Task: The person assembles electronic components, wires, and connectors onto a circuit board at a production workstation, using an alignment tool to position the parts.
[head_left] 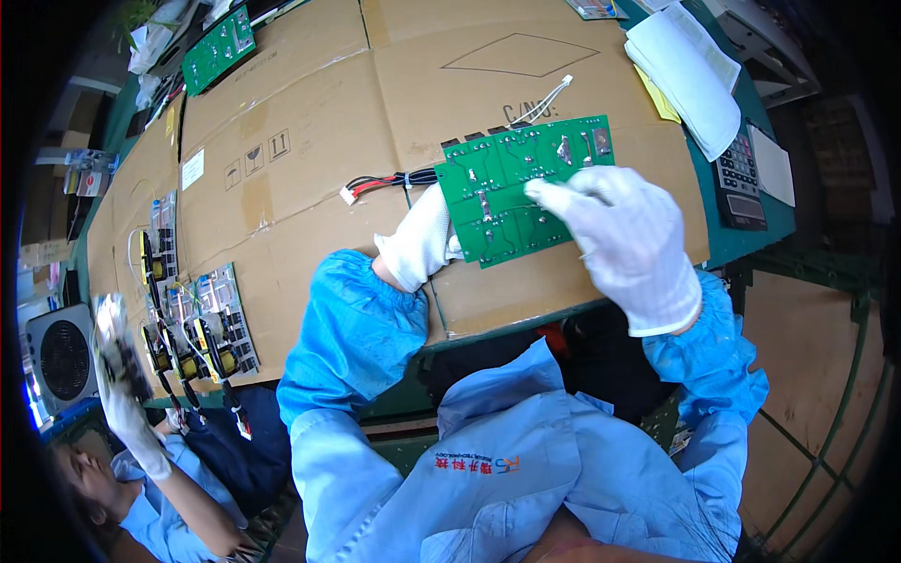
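My left hand (pixel 413 243), in a white glove, holds a green circuit board (pixel 511 192) by its lower left part; most of its fingers are hidden beneath the board. The board's solder side faces up, and it is tilted above the cardboard. Black and red wires with a white connector (pixel 348 195) stick out at its left, and white wires (pixel 549 101) at its far edge. Over the board's right half is my white-gloved right hand (pixel 629 235). Its fingers are curled and its fingertips come close to the solder side; whatever they might pinch is hidden.
Cardboard (pixel 310 113) covers the table. At left lie several boards with parts (pixel 221 314), beside a co-worker's gloved hand (pixel 122 394) holding a blurred part. Another green board (pixel 219 49) is at the far left. Papers (pixel 683 75) and a calculator (pixel 740 178) lie at right.
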### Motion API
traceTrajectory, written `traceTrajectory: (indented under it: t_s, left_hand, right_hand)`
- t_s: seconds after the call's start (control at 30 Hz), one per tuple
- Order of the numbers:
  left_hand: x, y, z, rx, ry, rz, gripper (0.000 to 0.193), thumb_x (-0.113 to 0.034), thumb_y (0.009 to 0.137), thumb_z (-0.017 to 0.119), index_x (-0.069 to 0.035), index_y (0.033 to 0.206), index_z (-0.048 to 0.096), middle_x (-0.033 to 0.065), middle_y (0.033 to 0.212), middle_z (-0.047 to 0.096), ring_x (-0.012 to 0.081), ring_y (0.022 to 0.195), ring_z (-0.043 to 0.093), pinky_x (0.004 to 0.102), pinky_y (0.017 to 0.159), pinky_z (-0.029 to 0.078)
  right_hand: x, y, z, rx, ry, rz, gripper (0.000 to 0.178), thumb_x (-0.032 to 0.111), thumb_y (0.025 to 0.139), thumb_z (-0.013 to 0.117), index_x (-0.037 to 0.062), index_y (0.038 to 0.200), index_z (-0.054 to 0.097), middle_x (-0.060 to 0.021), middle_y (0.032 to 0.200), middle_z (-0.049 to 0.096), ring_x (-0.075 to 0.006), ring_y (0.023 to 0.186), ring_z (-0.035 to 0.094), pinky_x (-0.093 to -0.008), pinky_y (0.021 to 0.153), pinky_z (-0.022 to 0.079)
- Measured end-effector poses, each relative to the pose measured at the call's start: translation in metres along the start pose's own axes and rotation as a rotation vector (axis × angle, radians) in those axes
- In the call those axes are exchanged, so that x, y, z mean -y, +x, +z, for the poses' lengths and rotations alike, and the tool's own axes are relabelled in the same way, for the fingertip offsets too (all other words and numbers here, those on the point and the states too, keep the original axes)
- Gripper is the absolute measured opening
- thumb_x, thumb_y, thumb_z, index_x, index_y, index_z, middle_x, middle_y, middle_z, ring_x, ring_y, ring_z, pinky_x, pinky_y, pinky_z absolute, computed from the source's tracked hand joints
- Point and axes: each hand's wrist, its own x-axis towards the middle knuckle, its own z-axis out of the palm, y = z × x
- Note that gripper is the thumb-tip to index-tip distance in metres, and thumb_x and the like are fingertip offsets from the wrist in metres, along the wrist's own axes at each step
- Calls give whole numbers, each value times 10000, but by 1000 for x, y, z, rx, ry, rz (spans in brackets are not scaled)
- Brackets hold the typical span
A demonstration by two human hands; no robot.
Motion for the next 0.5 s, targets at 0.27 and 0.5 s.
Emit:
traceTrajectory:
  t_s: [0.27, 0.5]
  left_hand:
    - [5, -2, -12, 17, 43, 50, 324, -256, 1019, 451, -29, 1235, 532, 119, 1119, 638, 199, 918, 679, 335, 749, 607]
    - [13, 1, -34, 17, 123, 82, 317, -262, 1021, 447, -34, 1222, 534, 115, 1099, 643, 193, 893, 680, 332, 712, 604]
  right_hand:
    - [2, 2, 38, -22, -137, -116, 494, 109, 727, 672, 162, 1209, 582, -19, 935, 542, -185, 738, 577, -313, 566, 450]
    - [4, 3, 43, -7, -162, -111, 450, 124, 754, 669, 160, 1195, 588, -11, 944, 538, -163, 730, 564, -305, 547, 436]
